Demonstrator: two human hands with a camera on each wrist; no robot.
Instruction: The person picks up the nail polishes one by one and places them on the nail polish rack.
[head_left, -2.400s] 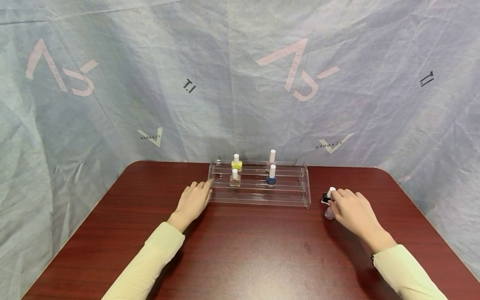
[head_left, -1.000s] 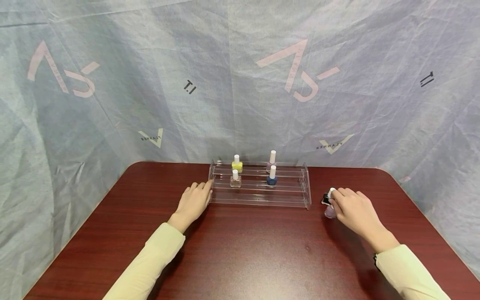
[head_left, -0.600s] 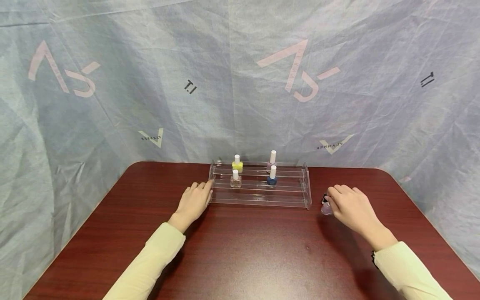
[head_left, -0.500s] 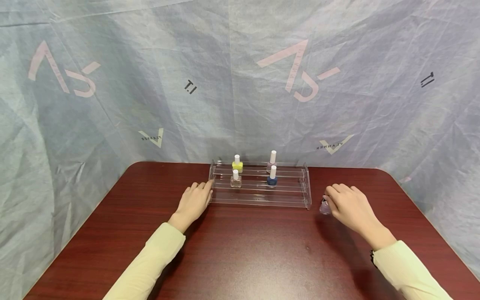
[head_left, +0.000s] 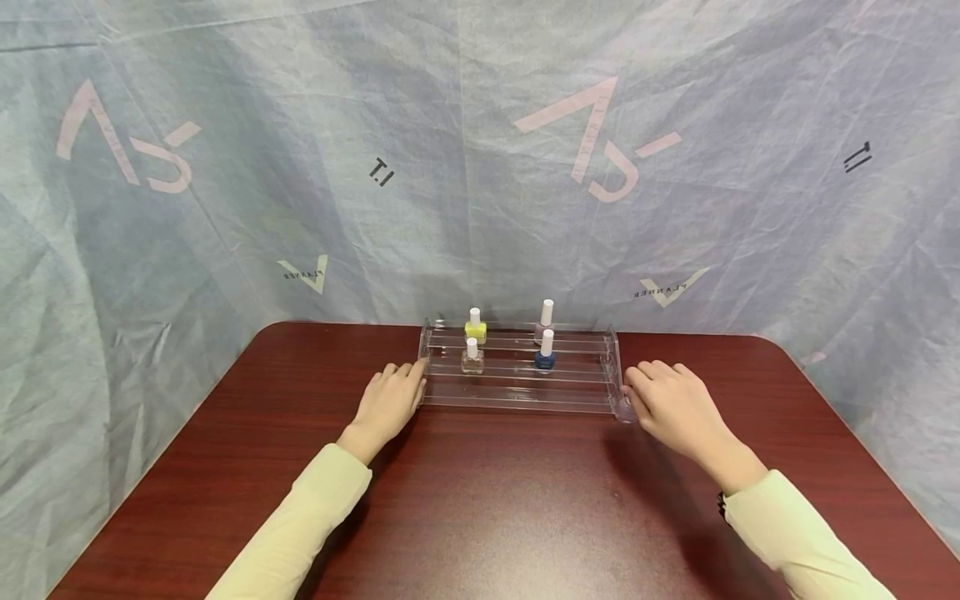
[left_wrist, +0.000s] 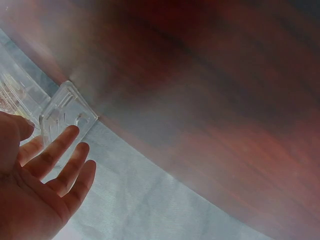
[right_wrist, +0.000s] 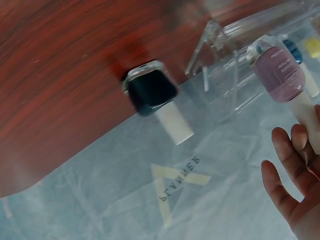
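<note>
My right hand (head_left: pixel 675 408) pinches the white cap of a mauve nail polish bottle (right_wrist: pixel 280 72) in the right wrist view. In the head view that bottle hangs just beside the right end of a clear tiered rack (head_left: pixel 517 406), mostly hidden by the fingers. My left hand (head_left: pixel 386 408) rests against the rack's left end panel (left_wrist: pixel 67 112), its fingers extended and spread in the left wrist view. On the rack stand a yellow bottle (head_left: pixel 476 331) and a lilac bottle (head_left: pixel 543 332) at the back, with a clear beige bottle (head_left: pixel 472 363) and a blue bottle (head_left: pixel 545 361) in front of them.
A black nail polish bottle (right_wrist: pixel 151 90) with a white cap stands on the table right of the rack; the right hand hides it in the head view. Grey printed cloth (head_left: pixel 480 167) hangs behind the dark red table (head_left: pixel 487 500).
My right hand has lifted the mauve nail polish bottle from beside the black one and carried it left to the rack's right end. The left hand has stayed in place.
</note>
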